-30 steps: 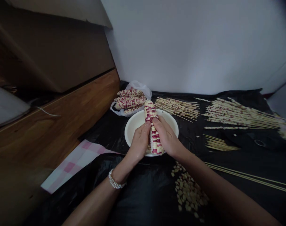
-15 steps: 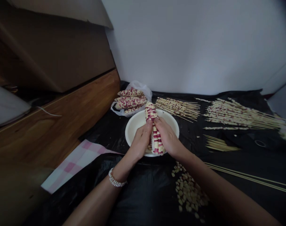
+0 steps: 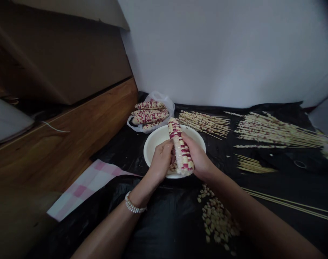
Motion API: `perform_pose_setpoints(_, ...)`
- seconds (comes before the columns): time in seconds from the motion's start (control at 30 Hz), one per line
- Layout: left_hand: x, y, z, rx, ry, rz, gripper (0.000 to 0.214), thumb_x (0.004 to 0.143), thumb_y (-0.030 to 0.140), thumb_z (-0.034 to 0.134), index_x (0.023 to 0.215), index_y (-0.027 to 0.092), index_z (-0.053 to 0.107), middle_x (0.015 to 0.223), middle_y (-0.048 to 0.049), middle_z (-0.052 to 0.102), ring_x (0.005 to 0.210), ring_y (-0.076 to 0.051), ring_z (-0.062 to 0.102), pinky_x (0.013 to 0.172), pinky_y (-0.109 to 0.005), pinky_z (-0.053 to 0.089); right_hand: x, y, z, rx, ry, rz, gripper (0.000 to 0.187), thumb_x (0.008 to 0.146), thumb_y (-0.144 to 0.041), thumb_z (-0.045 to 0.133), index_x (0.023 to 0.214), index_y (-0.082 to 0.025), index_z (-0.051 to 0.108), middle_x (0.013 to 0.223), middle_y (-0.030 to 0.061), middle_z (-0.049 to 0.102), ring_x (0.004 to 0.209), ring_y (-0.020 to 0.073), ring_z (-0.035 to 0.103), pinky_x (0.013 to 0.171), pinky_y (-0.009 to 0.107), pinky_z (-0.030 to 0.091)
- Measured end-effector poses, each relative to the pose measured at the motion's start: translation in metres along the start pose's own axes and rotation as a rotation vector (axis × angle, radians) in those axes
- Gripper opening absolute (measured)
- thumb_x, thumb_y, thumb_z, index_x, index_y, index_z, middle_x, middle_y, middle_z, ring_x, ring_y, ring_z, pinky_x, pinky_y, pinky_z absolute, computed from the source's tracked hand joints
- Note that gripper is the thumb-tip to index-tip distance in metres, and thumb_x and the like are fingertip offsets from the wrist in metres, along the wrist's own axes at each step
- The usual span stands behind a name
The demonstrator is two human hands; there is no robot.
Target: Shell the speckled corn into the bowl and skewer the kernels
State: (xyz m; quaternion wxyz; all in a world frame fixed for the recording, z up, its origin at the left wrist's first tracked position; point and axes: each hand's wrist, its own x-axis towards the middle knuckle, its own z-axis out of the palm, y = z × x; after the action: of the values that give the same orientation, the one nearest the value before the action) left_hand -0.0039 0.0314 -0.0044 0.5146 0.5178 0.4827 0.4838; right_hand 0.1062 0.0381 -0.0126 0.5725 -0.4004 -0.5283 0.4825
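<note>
A red-and-white speckled corn cob (image 3: 180, 145) is held lengthwise over a white bowl (image 3: 155, 142). My right hand (image 3: 199, 158) wraps round the cob's right side, closed on it. Against the cob's left side my left hand (image 3: 160, 162) presses with curled fingers, thumb near the kernels. A beaded bracelet (image 3: 133, 205) sits on my left wrist. A few loose kernels lie in the bowl under the cob.
A clear bag with several more cobs (image 3: 150, 114) lies behind the bowl. Two piles of kernel-threaded skewers (image 3: 204, 122) (image 3: 272, 132) and bare skewers (image 3: 250, 164) lie on black plastic. Loose kernels (image 3: 216, 219) sit by my right forearm. A pink checked cloth (image 3: 84, 185) lies left, by a wooden ledge (image 3: 61, 144).
The cob has tilted and rolled slightly to the right. My left hand has slid down its side; my right hand has shifted further round it.
</note>
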Motion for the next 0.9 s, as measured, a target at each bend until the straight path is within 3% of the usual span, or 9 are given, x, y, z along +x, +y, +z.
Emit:
perform_pose_setpoints(0.1, 0.002, 0.0, -0.002, -0.027, 0.042, 0.024, 0.021, 0.085, 0.029, 0.049, 0.066, 0.019, 0.051, 0.055, 0.0041, 0.05, 0.047, -0.009, 0.044, 0.047, -0.022, 0.034, 0.003, -0.002, -0.006, -0.002, 0.051, 0.013, 0.052, 0.085, -0.066, 0.038, 0.1, -0.022, 0.062, 0.089, 0.0037, 0.068, 0.089, 0.0219, 0.063, 0.08, 0.037, 0.049)
perform_pose_setpoints(0.2, 0.003, 0.0, -0.004, -0.059, 0.032, 0.126, 0.012, 0.082, 0.027, 0.056, 0.087, 0.018, 0.063, 0.086, -0.0024, 0.068, 0.079, -0.015, 0.063, 0.074, -0.028, 0.048, 0.004, -0.008, -0.015, -0.07, 0.12, -0.012, 0.048, 0.084, -0.062, 0.044, 0.106, -0.023, 0.06, 0.099, 0.0046, 0.067, 0.095, 0.0222, 0.062, 0.085, 0.038, 0.047)
perform_pose_setpoints(0.27, 0.003, 0.0, -0.005, -0.059, -0.018, 0.195, 0.023, 0.086, 0.03, 0.055, 0.101, 0.018, 0.067, 0.11, -0.0069, 0.068, 0.106, -0.02, 0.061, 0.096, -0.034, 0.043, 0.004, -0.013, -0.021, -0.146, 0.169, -0.031, 0.045, 0.084, -0.059, 0.048, 0.11, -0.025, 0.058, 0.107, 0.0056, 0.066, 0.101, 0.0233, 0.06, 0.09, 0.04, 0.045)
perform_pose_setpoints(0.33, 0.003, 0.0, -0.006, -0.067, -0.044, 0.222, 0.031, 0.09, 0.036, 0.051, 0.109, 0.018, 0.068, 0.122, -0.0084, 0.065, 0.118, -0.022, 0.056, 0.104, -0.037, 0.037, 0.003, -0.018, -0.024, -0.212, 0.195, -0.036, 0.045, 0.083, -0.058, 0.051, 0.115, -0.027, 0.056, 0.111, 0.0065, 0.065, 0.104, 0.0251, 0.059, 0.092, 0.043, 0.043)
perform_pose_setpoints(0.43, 0.003, 0.0, -0.005, -0.133, -0.052, 0.206, 0.037, 0.088, 0.04, 0.054, 0.115, 0.018, 0.066, 0.125, -0.0095, 0.065, 0.119, -0.025, 0.055, 0.103, -0.04, 0.04, 0.001, -0.022, -0.023, -0.277, 0.178, -0.052, 0.048, 0.082, -0.058, 0.054, 0.12, -0.027, 0.054, 0.112, 0.0076, 0.065, 0.103, 0.0267, 0.059, 0.091, 0.045, 0.044)
perform_pose_setpoints(0.6, 0.001, 0.001, -0.003, -0.168, -0.17, 0.092, 0.038, 0.086, 0.045, 0.057, 0.103, 0.014, 0.071, 0.103, -0.0104, 0.072, 0.096, -0.023, 0.064, 0.088, -0.037, 0.049, -0.003, -0.021, -0.016, -0.382, 0.097, -0.115, 0.046, 0.086, -0.057, 0.048, 0.119, -0.024, 0.055, 0.112, 0.0075, 0.065, 0.105, 0.026, 0.058, 0.095, 0.043, 0.041)
perform_pose_setpoints(0.77, -0.002, 0.002, -0.003, -0.198, -0.122, 0.12, 0.03, 0.083, 0.04, 0.063, 0.101, 0.017, 0.069, 0.092, -0.0048, 0.072, 0.083, -0.018, 0.064, 0.079, -0.031, 0.05, -0.008, -0.017, -0.009, -0.337, 0.04, -0.066, 0.048, 0.092, -0.058, 0.035, 0.127, -0.028, 0.049, 0.113, 0.0071, 0.064, 0.109, 0.0261, 0.057, 0.094, 0.042, 0.041)
perform_pose_setpoints(0.9, -0.002, 0.002, -0.003, -0.133, -0.063, 0.117, 0.034, 0.085, 0.047, 0.058, 0.092, 0.016, 0.069, 0.081, -0.0046, 0.07, 0.075, -0.017, 0.062, 0.071, -0.029, 0.049, -0.01, -0.015, -0.006, -0.272, 0.056, -0.075, 0.048, 0.093, -0.058, 0.032, 0.127, -0.028, 0.048, 0.111, 0.0063, 0.064, 0.104, 0.0241, 0.059, 0.093, 0.04, 0.042)
